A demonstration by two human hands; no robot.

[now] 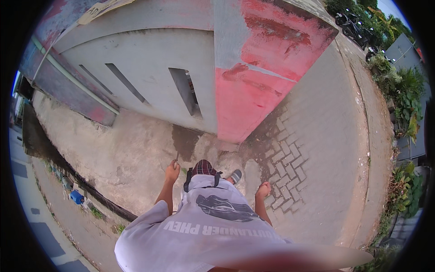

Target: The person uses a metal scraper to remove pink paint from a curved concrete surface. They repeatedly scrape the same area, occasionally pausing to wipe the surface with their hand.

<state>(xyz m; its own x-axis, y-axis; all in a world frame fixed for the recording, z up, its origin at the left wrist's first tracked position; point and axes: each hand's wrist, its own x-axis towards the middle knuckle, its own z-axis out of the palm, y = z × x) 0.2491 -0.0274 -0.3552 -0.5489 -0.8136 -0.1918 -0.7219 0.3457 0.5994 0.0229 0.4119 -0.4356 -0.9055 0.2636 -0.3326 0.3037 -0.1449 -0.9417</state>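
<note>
My left hand [172,172] hangs out in front on the left, over bare concrete, with its fingers curled closed. On the other side my right hand [263,189] hangs above the edge of the paving blocks [288,165], also closed. Whatever either hand holds, if anything, is too small or hidden to make out. Neither touches the wall. Between them show my pale printed shirt [226,226], dark plaid shorts [204,167] and black straps [187,182]. One foot in a grey striped sandal [234,176] is visible on the ground.
Ahead stands a grey wall [136,68] with narrow slots, its corner painted red-pink [253,95]. A pale pipe [74,77] runs along it. The paved lane [321,136] bends right past plants [408,104] and parked motorbikes [351,27]. A blue container [77,196] lies left beyond a dark ledge [68,167].
</note>
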